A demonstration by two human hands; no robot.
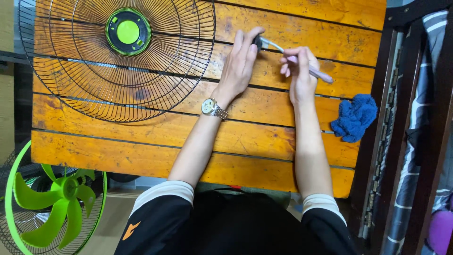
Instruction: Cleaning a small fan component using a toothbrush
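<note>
My left hand (239,63), a metal watch on its wrist, grips a small black part (257,42) at its fingertips over the far side of the wooden slat table (141,141). My right hand (298,71) holds a pale pink-handled brush (317,73) like a pen. The brush's white head touches the black part. A black wire fan guard (118,61) with a green and black hub lies flat on the table to the left of my hands.
A crumpled blue cloth (355,118) lies at the table's right edge. On the floor at lower left stands a fan (52,203) with green blades and a green-rimmed guard. Dark furniture and striped fabric (415,141) fill the right side.
</note>
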